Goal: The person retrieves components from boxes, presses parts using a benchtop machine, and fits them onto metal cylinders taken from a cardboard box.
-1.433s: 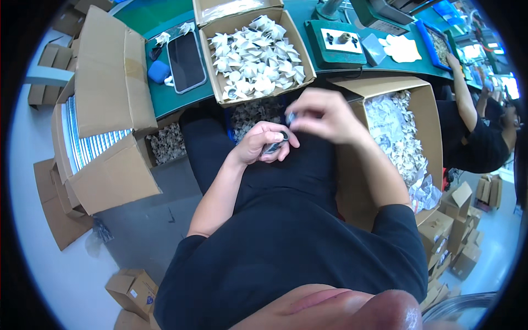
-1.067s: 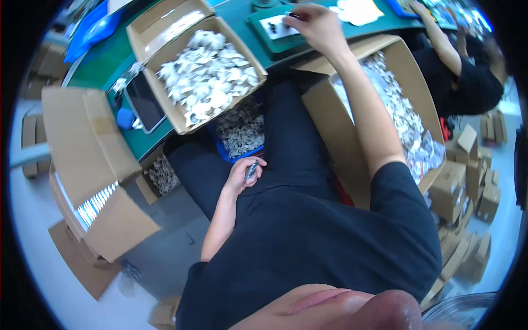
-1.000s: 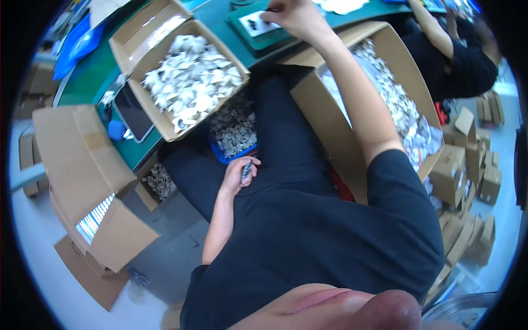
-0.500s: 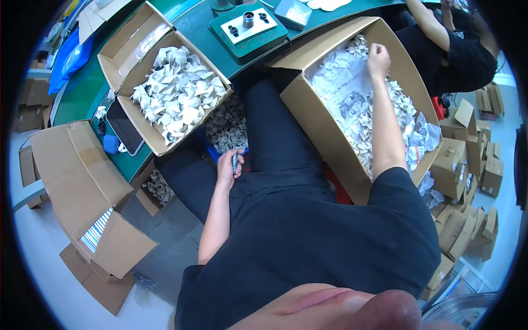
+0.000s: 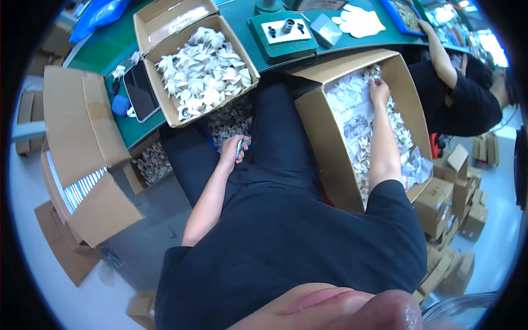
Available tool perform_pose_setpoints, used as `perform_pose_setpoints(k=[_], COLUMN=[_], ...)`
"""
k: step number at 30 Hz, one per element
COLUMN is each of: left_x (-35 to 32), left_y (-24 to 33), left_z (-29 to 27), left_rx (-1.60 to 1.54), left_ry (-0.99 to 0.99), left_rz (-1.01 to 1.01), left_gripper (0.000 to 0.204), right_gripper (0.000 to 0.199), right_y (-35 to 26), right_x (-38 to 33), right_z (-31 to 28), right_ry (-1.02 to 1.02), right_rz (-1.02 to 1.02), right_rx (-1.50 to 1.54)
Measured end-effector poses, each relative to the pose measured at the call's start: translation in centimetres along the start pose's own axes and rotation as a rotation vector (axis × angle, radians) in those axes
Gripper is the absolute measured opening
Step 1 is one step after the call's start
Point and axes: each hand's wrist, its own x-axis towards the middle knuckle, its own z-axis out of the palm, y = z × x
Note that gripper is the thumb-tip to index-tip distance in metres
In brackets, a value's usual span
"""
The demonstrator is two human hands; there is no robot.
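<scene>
My left hand (image 5: 233,151) is closed around a short grey cylindrical tool (image 5: 239,148) over my lap. My right hand (image 5: 379,92) reaches into a large cardboard box (image 5: 311,124) on the right. Its fingers are drawn together by the far end, and I cannot make out what is in them. Small whitish pointed parts (image 5: 399,129) fill that box, with crumpled clear plastic (image 5: 352,110) over many of them. At the left, an open cardboard box (image 5: 157,102) holds a heap of similar white parts (image 5: 203,74). Below it, more parts (image 5: 231,121) lie in a blue container.
On the green bench (image 5: 234,14) stand a green fixture (image 5: 283,49) with a metal ring, a small clear box (image 5: 326,30), white gloves (image 5: 358,22) and a phone (image 5: 141,91). A co-worker (image 5: 459,104) sits at the right. Cardboard boxes (image 5: 434,203) are stacked behind; another carton (image 5: 82,121) stands left.
The view has shifted, so the bench and boxes appear lower and to the right. My right hand's fingers now point down toward the parts instead of a raised fist. The left hand keeps its tool.
</scene>
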Motion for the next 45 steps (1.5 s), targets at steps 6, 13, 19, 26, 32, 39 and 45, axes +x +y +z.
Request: perform_pose_setpoints(k=[6,13,19,26,32,39,45], left_x=[-0.4,-0.5,-1.0,-0.4,-0.9,-0.6,0.2], left_y=[0.2,0.0,-0.5,-0.4,-0.1,0.0,0.4], left_z=[-0.4,-0.6,-1.9,-3.0,-3.2,-3.7,-3.2], left_rx=[0.013,-0.043,-0.055,-0.477,-0.583,-0.577,-0.552], left_ry=[-0.035,-0.068,-0.066,-0.187,-0.179,-0.172,-0.165], left_rz=[-0.022,-0.022,-0.036,-0.148,-0.122,-0.149,-0.166], left_gripper=[0.032,0.032,0.032,0.034,0.035,0.035,0.036], right_gripper=[0.034,0.033,0.022,0.018,0.022,0.028,0.033], right_y=[-1.2,-1.5,-9.9,-30.1,-32.2,-32.1,-33.3], right_x=[-0.3,-1.6,-3.0,-6.6,-7.4,-8.0,-9.5], right_z=[-0.2,-2.4,-8.1,-7.5,-4.8,-4.7,-5.3], right_ry=[0.044,0.247,0.452,0.41,0.232,-0.139,0.263], right_rz=[-0.014,0.078,-0.457,-1.229,-1.175,-0.818,-1.125], right_rx=[-0.1,-0.103,0.207,0.165,0.465,0.793,0.522])
